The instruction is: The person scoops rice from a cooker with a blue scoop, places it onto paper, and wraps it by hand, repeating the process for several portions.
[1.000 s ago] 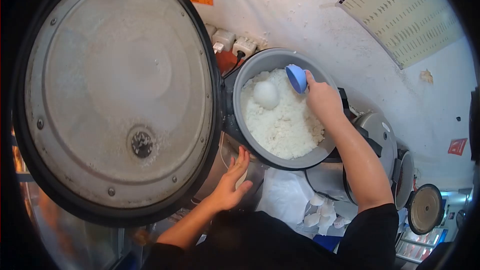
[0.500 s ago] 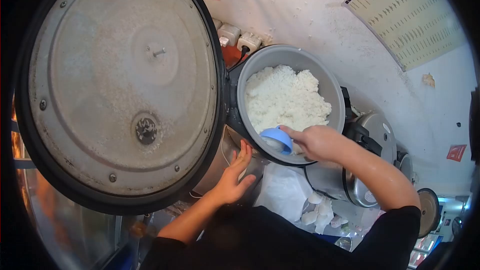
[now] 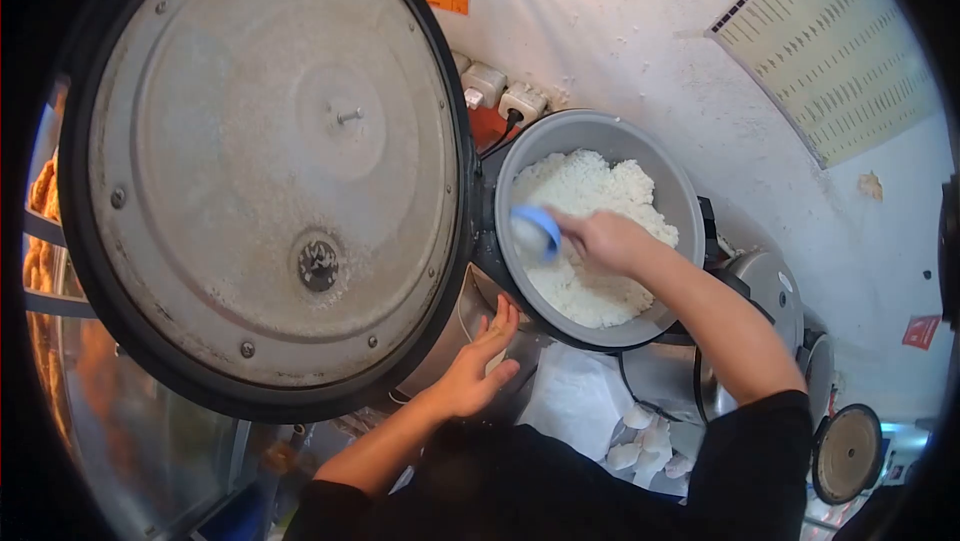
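Note:
A large rice cooker pot (image 3: 685,196) holds a mound of white cooked rice (image 3: 600,281). Inside its rim, my right hand (image 3: 612,241) is closed around the handle of a blue rice scoop (image 3: 551,231). The scoop is slightly smeared by motion, over the left part of the rice, with white showing in its bowl. My left hand (image 3: 480,366) has its fingers stretched out and holds nothing. Its fingertips are near the pot's lower left outside, beside a metal panel (image 3: 468,306).
The cooker's big lid (image 3: 230,181) stands raised at the left. Plugs in a socket strip (image 3: 522,101) sit by the wall. Another cooker (image 3: 770,286) is at the right. White plastic bags (image 3: 570,386) and crumpled white scraps (image 3: 640,441) lie below the pot. A printed sheet (image 3: 825,51) hangs on the wall.
My right hand has raised the blue scoop from the pot's near edge up toward its left side. My left hand stays open in about the same place. The view has shifted slightly.

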Action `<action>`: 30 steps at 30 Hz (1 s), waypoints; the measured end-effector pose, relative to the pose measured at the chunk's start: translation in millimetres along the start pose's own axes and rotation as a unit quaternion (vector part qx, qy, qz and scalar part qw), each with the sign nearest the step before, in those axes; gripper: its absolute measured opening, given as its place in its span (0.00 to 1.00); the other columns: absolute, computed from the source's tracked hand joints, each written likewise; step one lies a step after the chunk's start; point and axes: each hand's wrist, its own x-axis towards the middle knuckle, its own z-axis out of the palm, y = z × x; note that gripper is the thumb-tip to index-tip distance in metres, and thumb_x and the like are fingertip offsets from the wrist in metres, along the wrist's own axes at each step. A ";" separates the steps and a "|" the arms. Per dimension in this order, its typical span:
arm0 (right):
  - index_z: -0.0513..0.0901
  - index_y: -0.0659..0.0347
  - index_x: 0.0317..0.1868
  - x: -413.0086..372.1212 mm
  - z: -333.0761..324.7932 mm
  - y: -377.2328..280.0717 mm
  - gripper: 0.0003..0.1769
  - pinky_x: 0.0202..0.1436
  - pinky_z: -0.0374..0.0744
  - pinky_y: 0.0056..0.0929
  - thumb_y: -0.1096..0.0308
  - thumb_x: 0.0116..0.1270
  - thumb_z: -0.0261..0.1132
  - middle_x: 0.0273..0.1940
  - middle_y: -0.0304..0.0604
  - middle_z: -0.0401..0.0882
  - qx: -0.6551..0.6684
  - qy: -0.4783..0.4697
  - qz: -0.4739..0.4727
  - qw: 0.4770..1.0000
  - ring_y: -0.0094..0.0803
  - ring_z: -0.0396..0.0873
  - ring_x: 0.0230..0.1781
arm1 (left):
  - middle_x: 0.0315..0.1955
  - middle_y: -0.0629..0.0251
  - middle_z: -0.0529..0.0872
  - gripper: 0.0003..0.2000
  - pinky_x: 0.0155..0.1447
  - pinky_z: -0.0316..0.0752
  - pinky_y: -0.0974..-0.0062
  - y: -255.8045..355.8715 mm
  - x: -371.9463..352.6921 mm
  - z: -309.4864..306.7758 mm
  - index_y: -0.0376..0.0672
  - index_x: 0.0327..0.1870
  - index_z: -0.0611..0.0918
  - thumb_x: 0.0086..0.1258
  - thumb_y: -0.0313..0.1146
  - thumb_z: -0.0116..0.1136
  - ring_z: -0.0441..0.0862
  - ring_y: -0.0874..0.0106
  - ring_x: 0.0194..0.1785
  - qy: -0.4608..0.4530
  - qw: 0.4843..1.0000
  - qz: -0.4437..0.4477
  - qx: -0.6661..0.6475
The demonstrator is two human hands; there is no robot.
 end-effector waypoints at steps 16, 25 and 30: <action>0.69 0.53 0.84 -187.8 -22.4 -18.2 0.32 0.38 0.85 0.46 0.69 0.81 0.56 0.35 0.53 0.90 0.100 0.082 0.022 0.991 0.46 0.90 0.33 | 0.52 0.48 0.92 0.10 0.61 0.82 0.56 0.7 -3.1 -3.0 0.35 0.52 0.87 0.78 0.30 0.61 0.90 0.54 0.58 0.175 0.976 -0.094 0.085; 0.78 0.69 0.74 -319.2 196.7 -129.4 0.22 0.32 0.77 0.22 0.72 0.85 0.54 0.34 0.41 0.83 0.657 0.438 0.267 0.553 0.24 0.77 0.24 | 0.78 0.54 0.76 0.27 0.88 0.54 0.47 -103.8 -37.0 153.5 0.40 0.72 0.81 0.77 0.44 0.65 0.65 0.58 0.85 -0.328 0.807 0.105 0.480; 0.78 0.61 0.78 -286.0 381.9 -148.5 0.32 0.32 0.83 0.40 0.75 0.74 0.68 0.37 0.49 0.83 0.094 0.545 0.319 0.770 0.44 0.82 0.28 | 0.81 0.58 0.73 0.30 0.90 0.47 0.41 -137.5 -52.7 148.5 0.44 0.73 0.80 0.74 0.48 0.68 0.61 0.60 0.88 -0.385 0.736 0.117 0.545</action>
